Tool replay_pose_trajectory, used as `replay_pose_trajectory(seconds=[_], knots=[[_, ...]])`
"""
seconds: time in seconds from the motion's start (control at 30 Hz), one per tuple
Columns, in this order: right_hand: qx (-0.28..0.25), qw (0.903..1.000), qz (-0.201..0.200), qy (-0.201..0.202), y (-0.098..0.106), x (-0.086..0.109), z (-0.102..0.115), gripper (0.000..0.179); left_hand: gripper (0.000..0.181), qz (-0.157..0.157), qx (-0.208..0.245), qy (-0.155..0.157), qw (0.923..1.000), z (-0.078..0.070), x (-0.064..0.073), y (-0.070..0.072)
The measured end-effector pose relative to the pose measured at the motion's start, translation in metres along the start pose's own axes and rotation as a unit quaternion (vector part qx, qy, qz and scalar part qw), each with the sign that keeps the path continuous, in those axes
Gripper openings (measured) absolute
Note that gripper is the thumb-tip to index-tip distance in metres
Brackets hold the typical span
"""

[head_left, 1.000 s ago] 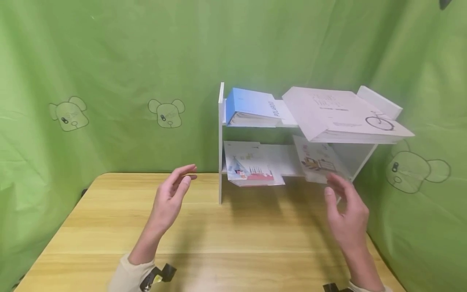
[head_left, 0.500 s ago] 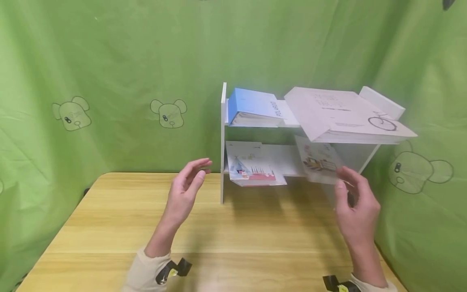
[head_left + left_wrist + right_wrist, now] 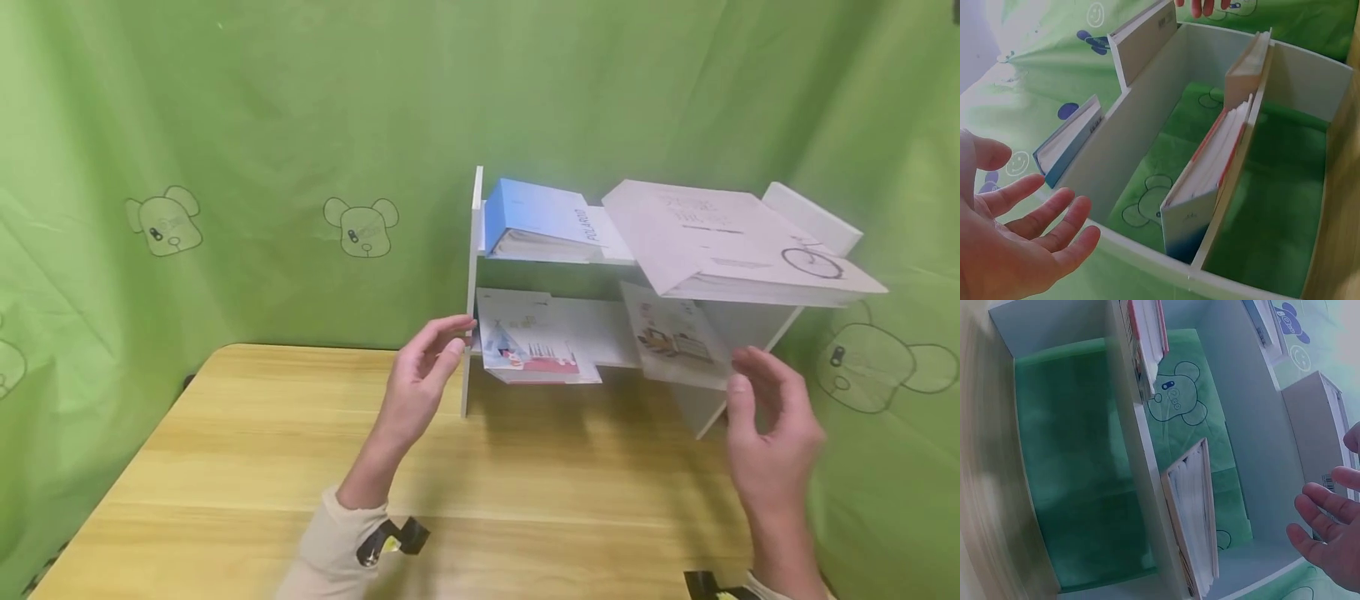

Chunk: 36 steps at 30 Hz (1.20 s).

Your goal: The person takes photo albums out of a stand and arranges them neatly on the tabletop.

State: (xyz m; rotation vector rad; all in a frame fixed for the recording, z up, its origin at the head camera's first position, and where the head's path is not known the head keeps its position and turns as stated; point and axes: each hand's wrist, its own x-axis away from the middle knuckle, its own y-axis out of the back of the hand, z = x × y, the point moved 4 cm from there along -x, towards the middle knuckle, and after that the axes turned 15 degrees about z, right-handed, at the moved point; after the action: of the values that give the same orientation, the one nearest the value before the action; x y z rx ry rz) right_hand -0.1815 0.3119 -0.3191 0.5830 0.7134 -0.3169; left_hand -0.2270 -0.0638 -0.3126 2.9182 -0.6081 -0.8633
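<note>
A white two-tier shelf (image 3: 471, 275) stands on the table. On its upper board lie a blue book marked POLAROID (image 3: 540, 212) and a large pale book with a bicycle drawing (image 3: 712, 229). The lower board bears an illustrated book (image 3: 528, 342) at left and another illustrated book (image 3: 671, 333) at right, both jutting past the front edge. My left hand (image 3: 423, 375), fingers loosely bent and holding nothing, is beside the shelf's left panel, fingertips overlapping its edge in the head view. My right hand (image 3: 776, 433), likewise holding nothing, is at the right front, near the right lower book's corner.
The wood-grain table (image 3: 300, 467) extends left and in front of the shelf. Green curtain (image 3: 262, 125) with bear drawings hangs behind and on both sides. The pale book overhangs the upper board's front.
Both hands have moved right; the left has come up to the shelf's left panel, and the right has moved off the lower right book. The head view has shifted slightly; the books stay put.
</note>
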Motion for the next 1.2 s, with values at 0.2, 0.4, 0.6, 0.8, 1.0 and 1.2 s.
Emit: replay_pose_trajectory(seconds=[0.2, 0.4, 0.6, 0.8, 1.0, 1.2], knots=[[-0.006, 0.9999, -0.008, -0.011, 0.005, -0.004, 0.0, 0.036, 0.035, 0.01, 0.019, -0.011, 0.9997, -0.002, -0.011, -0.011], [-0.037, 0.999, -0.024, -0.004, 0.015, -0.01, -0.004, 0.034, 0.036, 0.028, 0.031, -0.003, 0.9991, -0.001, -0.022, -0.027], [-0.061, 0.9972, -0.037, -0.022, 0.03, -0.017, -0.008, 0.032, 0.037, 0.044, 0.078, 0.011, 0.9959, 0.001, -0.029, -0.044], [-0.072, 0.994, -0.04, -0.072, 0.042, -0.024, -0.014, 0.031, 0.037, 0.047, 0.108, 0.022, 0.9929, 0.003, -0.036, -0.061], [-0.119, 0.9887, -0.048, -0.076, 0.052, -0.024, -0.021, 0.029, 0.039, 0.054, 0.152, 0.026, 0.9865, 0.003, -0.045, -0.081], [-0.22, 0.9717, -0.048, -0.071, 0.057, -0.022, -0.03, 0.028, 0.036, 0.05, 0.154, 0.044, 0.9859, 0.001, -0.052, -0.104]])
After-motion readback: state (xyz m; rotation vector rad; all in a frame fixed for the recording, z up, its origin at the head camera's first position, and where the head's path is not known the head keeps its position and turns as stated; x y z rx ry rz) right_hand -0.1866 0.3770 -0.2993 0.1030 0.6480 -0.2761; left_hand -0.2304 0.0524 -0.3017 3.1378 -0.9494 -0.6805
